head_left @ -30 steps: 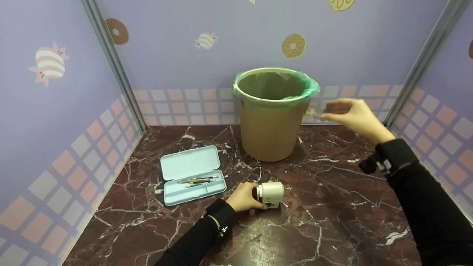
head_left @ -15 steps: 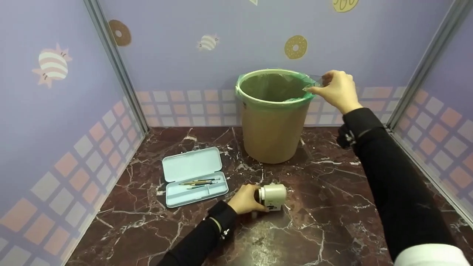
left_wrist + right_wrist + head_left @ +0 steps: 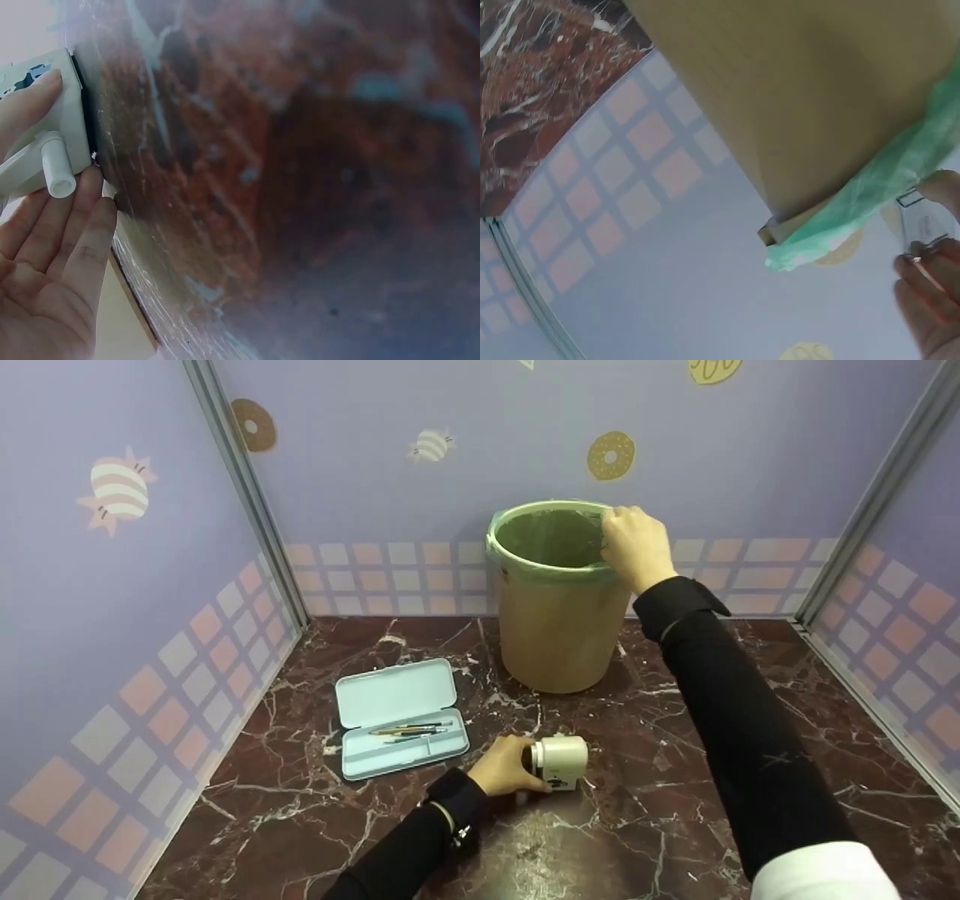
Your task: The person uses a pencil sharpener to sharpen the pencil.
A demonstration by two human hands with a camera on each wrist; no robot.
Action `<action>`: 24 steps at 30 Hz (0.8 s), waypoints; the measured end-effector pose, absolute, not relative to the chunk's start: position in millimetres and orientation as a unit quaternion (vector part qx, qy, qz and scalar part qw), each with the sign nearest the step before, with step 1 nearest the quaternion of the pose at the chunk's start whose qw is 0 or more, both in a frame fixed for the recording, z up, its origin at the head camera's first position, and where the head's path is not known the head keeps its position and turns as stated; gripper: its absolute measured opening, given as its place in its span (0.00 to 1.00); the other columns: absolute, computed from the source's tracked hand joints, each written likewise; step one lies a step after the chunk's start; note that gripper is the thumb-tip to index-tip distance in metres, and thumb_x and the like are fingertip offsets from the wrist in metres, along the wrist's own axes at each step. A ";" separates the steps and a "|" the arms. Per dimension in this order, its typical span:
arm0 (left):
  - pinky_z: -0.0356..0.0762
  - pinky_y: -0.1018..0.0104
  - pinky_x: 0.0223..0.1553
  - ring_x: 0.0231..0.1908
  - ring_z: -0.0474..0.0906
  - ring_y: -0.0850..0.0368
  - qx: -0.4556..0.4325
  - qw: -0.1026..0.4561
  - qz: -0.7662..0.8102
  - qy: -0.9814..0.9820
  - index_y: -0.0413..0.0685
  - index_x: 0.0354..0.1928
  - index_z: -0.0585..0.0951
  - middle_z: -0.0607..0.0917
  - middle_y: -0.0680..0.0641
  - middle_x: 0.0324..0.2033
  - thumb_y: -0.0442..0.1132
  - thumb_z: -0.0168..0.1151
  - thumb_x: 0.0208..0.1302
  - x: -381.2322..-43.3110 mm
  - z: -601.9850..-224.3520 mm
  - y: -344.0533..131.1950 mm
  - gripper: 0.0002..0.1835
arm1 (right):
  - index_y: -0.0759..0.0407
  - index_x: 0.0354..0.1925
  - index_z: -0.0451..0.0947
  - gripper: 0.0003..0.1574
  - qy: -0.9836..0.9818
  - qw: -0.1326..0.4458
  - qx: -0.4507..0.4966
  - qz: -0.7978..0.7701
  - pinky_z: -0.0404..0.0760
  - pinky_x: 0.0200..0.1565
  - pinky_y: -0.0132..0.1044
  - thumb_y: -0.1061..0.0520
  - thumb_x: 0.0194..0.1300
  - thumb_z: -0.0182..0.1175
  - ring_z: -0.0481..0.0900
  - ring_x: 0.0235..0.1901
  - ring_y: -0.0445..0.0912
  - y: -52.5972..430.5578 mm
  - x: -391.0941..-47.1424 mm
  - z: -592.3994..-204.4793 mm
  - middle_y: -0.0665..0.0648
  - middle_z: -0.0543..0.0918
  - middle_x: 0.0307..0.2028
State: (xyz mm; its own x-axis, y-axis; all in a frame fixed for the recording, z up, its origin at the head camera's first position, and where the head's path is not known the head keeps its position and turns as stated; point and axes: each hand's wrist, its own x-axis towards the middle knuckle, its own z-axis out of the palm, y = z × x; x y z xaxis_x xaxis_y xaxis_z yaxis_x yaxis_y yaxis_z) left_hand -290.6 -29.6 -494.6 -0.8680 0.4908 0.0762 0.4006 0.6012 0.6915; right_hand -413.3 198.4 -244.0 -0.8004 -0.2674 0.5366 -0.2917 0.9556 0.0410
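A white pencil sharpener (image 3: pixel 568 757) with a small dark print stands on the marble table. My left hand (image 3: pixel 504 769) grips it from the left, thumb on the printed side. In the left wrist view, its crank handle (image 3: pixel 58 169) pokes out between the thumb and the other fingers (image 3: pixel 90 240). My right hand (image 3: pixel 637 544) is over the right rim of a tan bin (image 3: pixel 566 637). The right wrist view shows it pinching a clear plastic sharpener drawer (image 3: pixel 924 225) beside the bin's green liner (image 3: pixel 889 176); part of that hand is cut off by the frame.
A light blue pencil case (image 3: pixel 396 690) lies open left of the bin, with several pencils (image 3: pixel 409 730) in its tray. Purple printed walls (image 3: pixel 375 495) enclose the table (image 3: pixel 285 825) at the back and both sides.
My right hand has moved left and up from beside the bin to over its rim, turning knuckles up, with the clear drawer. The left hand and sharpener have stayed in place.
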 end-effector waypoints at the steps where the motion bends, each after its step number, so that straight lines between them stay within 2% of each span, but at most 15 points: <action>1: 0.79 0.75 0.37 0.31 0.82 0.64 0.251 0.060 0.371 0.892 0.41 0.42 0.87 0.92 0.43 0.37 0.42 0.85 0.42 -290.8 -494.7 -29.9 0.24 | 0.74 0.44 0.76 0.15 -0.943 0.287 0.168 0.003 0.83 0.51 0.60 0.67 0.61 0.67 0.83 0.49 0.67 195.1 -414.4 -244.6 0.73 0.86 0.46; 3: 0.79 0.75 0.36 0.31 0.82 0.64 0.251 0.061 0.371 0.892 0.41 0.43 0.87 0.92 0.43 0.37 0.42 0.85 0.42 -290.9 -494.5 -30.3 0.24 | 0.74 0.43 0.77 0.14 -0.928 0.306 0.210 -0.037 0.84 0.50 0.57 0.65 0.62 0.66 0.84 0.48 0.66 188.9 -416.5 -245.7 0.71 0.86 0.45; 7: 0.79 0.75 0.36 0.30 0.80 0.66 0.251 0.063 0.374 0.891 0.41 0.42 0.86 0.92 0.43 0.37 0.41 0.84 0.42 -290.5 -494.2 -29.3 0.23 | 0.75 0.45 0.78 0.12 -0.882 0.351 0.291 -0.117 0.83 0.52 0.53 0.67 0.66 0.56 0.84 0.45 0.64 183.0 -420.8 -249.4 0.70 0.85 0.42; 10: 0.79 0.75 0.35 0.29 0.80 0.66 0.250 0.065 0.378 0.889 0.40 0.41 0.86 0.92 0.43 0.37 0.40 0.84 0.41 -289.9 -494.3 -27.9 0.23 | 0.75 0.45 0.80 0.13 -0.845 0.377 0.334 -0.180 0.82 0.55 0.49 0.73 0.66 0.51 0.83 0.44 0.62 183.8 -422.5 -252.5 0.69 0.85 0.41; 18: 0.80 0.75 0.37 0.30 0.81 0.66 0.247 0.067 0.382 0.888 0.41 0.42 0.87 0.92 0.43 0.37 0.40 0.84 0.42 -290.2 -495.1 -28.4 0.24 | 0.70 0.45 0.84 0.14 -0.786 0.398 0.385 -0.276 0.82 0.58 0.44 0.70 0.66 0.53 0.83 0.47 0.57 184.7 -423.7 -253.2 0.64 0.87 0.42; 24: 0.78 0.75 0.34 0.27 0.76 0.68 0.255 0.056 0.379 0.888 0.41 0.40 0.86 0.91 0.44 0.35 0.41 0.84 0.41 -291.2 -497.8 -29.8 0.23 | 0.69 0.43 0.85 0.13 -0.747 0.417 0.405 -0.322 0.80 0.61 0.40 0.70 0.65 0.55 0.82 0.48 0.55 184.8 -424.4 -253.5 0.62 0.88 0.43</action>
